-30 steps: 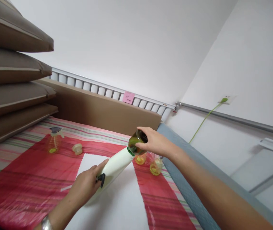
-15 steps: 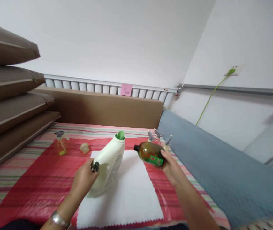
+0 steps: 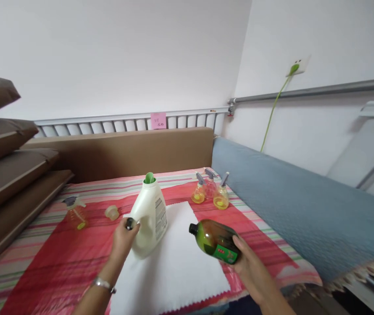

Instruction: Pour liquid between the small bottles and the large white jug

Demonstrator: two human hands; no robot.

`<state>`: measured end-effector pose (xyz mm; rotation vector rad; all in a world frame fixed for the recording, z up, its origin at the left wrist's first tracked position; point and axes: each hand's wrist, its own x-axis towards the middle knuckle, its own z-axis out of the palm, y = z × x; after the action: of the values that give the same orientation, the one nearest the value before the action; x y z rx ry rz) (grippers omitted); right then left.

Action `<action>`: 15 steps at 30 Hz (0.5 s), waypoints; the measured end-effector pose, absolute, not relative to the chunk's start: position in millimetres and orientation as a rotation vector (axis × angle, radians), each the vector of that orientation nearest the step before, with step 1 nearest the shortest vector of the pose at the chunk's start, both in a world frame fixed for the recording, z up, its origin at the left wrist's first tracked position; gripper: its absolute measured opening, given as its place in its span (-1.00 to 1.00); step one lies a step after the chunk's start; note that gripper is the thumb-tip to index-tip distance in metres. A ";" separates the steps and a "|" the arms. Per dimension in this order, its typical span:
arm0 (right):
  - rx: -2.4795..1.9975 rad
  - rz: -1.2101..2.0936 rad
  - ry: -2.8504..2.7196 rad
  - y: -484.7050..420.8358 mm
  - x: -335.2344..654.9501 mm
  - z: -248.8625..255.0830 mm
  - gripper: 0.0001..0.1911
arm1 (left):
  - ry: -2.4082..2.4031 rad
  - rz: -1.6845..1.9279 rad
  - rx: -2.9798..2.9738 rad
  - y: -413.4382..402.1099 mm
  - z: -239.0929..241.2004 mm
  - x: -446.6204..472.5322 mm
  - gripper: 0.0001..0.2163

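My left hand [image 3: 123, 238] grips the handle of a white jug [image 3: 149, 214] with an open green spout, and also pinches a small black cap. The jug stands nearly upright on a white cloth [image 3: 173, 262]. My right hand [image 3: 247, 262] holds a brown bottle [image 3: 214, 239] with a green label by its base, tilted with its uncapped mouth pointing left, above the cloth's right edge and apart from the jug.
A red striped sheet [image 3: 58, 258] covers the surface. On it stand a small spray bottle [image 3: 74, 212], a beige cap [image 3: 112, 212] and three small spray bottles [image 3: 210, 192]. Brown cushions [image 3: 6, 166] are stacked at left; a blue blanket [image 3: 288, 201] lies at right.
The brown bottle has come away from the jug's spout and moved down to the right. The jug has been tipped back to nearly upright. My view has dropped and levelled.
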<state>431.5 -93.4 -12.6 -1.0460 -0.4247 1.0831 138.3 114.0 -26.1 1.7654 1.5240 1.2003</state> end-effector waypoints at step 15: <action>-0.827 1.437 -0.104 -95.0 380.1 -37.4 -0.65 | 1.357 1.284 1.507 85.2 -10.1 109.8 -0.54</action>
<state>380.1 -95.0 -37.4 -0.8266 -0.1036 1.4367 109.8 85.2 -10.1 1.5072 1.3566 1.2839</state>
